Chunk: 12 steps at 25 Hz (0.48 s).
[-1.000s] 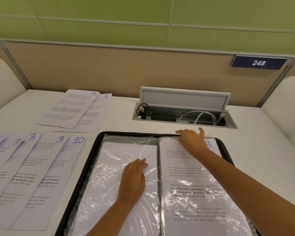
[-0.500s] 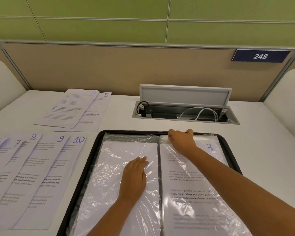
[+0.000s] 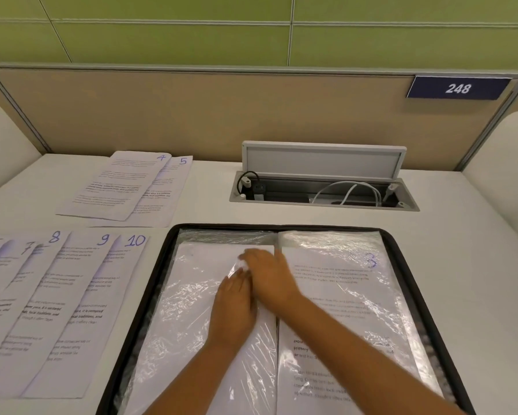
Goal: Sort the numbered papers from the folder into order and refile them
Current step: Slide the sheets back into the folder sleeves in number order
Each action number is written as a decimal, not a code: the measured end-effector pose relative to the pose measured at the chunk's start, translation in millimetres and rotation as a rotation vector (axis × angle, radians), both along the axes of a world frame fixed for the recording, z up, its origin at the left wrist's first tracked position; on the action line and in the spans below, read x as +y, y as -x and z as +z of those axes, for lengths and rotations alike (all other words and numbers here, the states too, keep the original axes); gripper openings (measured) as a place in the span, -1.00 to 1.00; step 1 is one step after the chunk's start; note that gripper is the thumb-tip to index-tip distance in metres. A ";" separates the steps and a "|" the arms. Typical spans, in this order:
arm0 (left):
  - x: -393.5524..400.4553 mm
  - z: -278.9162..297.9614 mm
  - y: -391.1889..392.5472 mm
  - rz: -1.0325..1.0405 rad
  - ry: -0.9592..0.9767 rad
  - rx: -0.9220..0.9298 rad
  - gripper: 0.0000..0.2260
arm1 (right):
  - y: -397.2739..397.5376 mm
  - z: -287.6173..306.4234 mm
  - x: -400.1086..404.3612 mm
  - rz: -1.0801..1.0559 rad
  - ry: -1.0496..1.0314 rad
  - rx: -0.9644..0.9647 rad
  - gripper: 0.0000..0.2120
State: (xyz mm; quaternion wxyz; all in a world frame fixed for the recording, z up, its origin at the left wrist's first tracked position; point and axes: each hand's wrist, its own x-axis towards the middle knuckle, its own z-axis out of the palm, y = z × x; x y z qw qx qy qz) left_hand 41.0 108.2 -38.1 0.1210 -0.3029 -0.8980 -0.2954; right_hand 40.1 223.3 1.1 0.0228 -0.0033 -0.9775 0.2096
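A black zip folder (image 3: 400,265) lies open in front of me, with clear plastic sleeves on both sides. In the right sleeve sits the printed sheet numbered 3 (image 3: 341,295). The left sleeve (image 3: 182,310) shows a blank white page. My left hand (image 3: 235,310) rests flat on the left sleeve near the spine. My right hand (image 3: 271,275) reaches across the spine, its fingers lying on the crinkled plastic at the top of the left sleeve. Sheets 4 (image 3: 117,187) and 5 (image 3: 169,202) overlap at the back left. Sheets 6 to 10 (image 3: 57,310) are fanned out at the left.
An open cable box (image 3: 323,190) with its lid up and white cables inside sits in the desk behind the folder. A beige partition with a blue sign reading 248 (image 3: 458,88) closes off the back of the desk.
My right hand has left the top edge of the right sleeve and moved left across the spine onto the left sleeve, above my left hand. My left hand has stayed put.
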 end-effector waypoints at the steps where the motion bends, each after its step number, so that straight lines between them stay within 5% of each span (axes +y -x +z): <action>1: 1.2 1.9 -0.6 -0.004 0.001 -0.006 -0.65 | -6.7 -5.6 -11.3 -0.012 0.039 -0.001 -0.61; 8: -4.6 -4.7 2.9 0.056 0.246 0.057 -0.59 | -67.0 -33.9 56.6 -0.178 -0.184 -0.068 -0.18; 12: -9.0 -1.8 1.8 0.012 0.292 0.024 -0.59 | -121.0 -34.8 120.3 -0.350 -0.255 -0.099 -0.23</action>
